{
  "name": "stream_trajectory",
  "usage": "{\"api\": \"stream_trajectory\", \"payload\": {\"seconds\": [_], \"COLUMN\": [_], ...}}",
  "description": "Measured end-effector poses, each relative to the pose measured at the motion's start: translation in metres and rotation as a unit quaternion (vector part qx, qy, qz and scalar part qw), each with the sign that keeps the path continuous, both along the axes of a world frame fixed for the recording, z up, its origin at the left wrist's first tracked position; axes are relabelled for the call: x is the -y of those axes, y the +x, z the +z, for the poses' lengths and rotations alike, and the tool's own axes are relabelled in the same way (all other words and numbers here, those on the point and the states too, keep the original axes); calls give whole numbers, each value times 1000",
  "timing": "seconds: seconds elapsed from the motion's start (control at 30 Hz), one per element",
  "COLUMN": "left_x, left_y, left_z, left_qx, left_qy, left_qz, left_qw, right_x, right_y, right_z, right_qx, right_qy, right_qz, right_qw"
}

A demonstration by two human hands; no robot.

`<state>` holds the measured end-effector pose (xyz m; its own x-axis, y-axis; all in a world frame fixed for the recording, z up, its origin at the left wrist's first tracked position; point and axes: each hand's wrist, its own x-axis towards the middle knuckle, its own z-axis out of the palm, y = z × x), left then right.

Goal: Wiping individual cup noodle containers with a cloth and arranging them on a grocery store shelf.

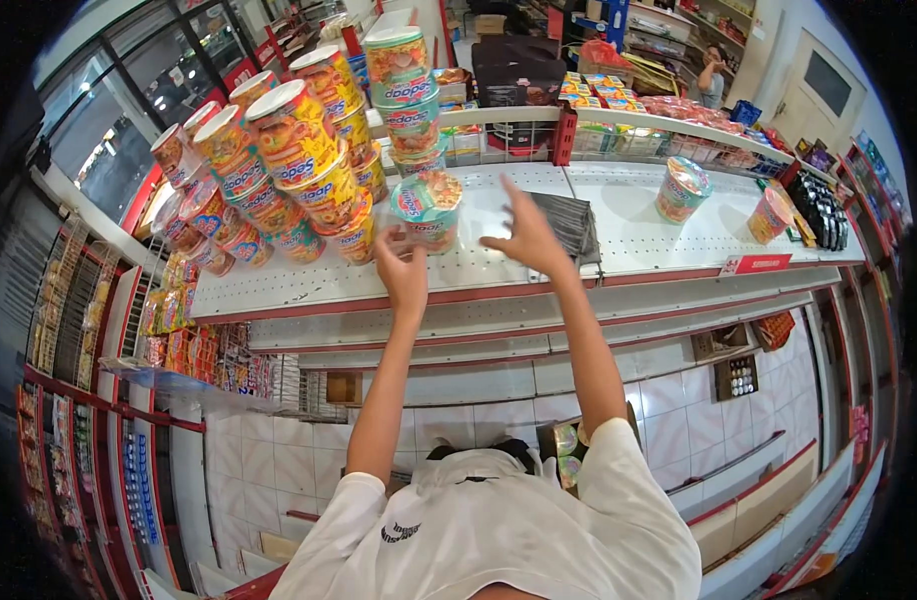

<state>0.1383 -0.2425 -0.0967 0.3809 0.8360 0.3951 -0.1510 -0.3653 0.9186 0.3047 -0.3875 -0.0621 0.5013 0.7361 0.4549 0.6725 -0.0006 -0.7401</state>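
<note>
My left hand (402, 270) is at the lower left of a teal instant-noodle cup (427, 214), its fingertips at the cup's base and its fingers not closed around it. The cup stands upright on the white perforated shelf (488, 266). Right of it, my right hand (532, 236) is raised with fingers spread, holding nothing. A dark, creased flat item (567, 225) lies just beyond that hand. Behind the cup rises a stack of teal noodle cups (406, 112). Yellow noodle cups (301, 142) are stacked in columns to the left.
Farther right on the shelf stand a teal cup (683, 189) and a pink-orange cup (770, 216). Black packets (818, 208) fill its right end. A wire divider (503, 135) runs behind. An opened carton of cups (567, 454) sits by my feet. A person (711, 75) is in the background.
</note>
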Motion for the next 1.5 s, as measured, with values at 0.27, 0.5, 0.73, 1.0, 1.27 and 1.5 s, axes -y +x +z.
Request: {"api": "stream_trajectory", "payload": {"seconds": [0.27, 0.5, 0.73, 1.0, 1.27, 1.5], "left_x": [17, 12, 51, 101, 103, 90], "left_y": [8, 19, 13, 5, -77, -125], "left_z": [58, 45, 66, 64, 11, -19], "left_qx": [-166, -179, -155, -4, 27, 50], "left_qy": [404, 363, 332, -27, -281, -376], "left_qz": [132, 120, 96, -400, -391, -361], "left_qw": [890, 907, 925, 916, 876, 852], "right_x": [148, 178, 166, 104, 46, 28], "right_y": [129, 206, 125, -21, 30, 43], "right_z": [43, 1, 31, 68, 30, -45], "right_qx": [214, 22, -4, -209, 207, 211], "right_qy": [155, 112, 183, 12, -177, -243], "right_qz": [-556, -522, -381, 133, -196, -158], "right_qw": [788, 845, 906, 969, 942, 933]}}
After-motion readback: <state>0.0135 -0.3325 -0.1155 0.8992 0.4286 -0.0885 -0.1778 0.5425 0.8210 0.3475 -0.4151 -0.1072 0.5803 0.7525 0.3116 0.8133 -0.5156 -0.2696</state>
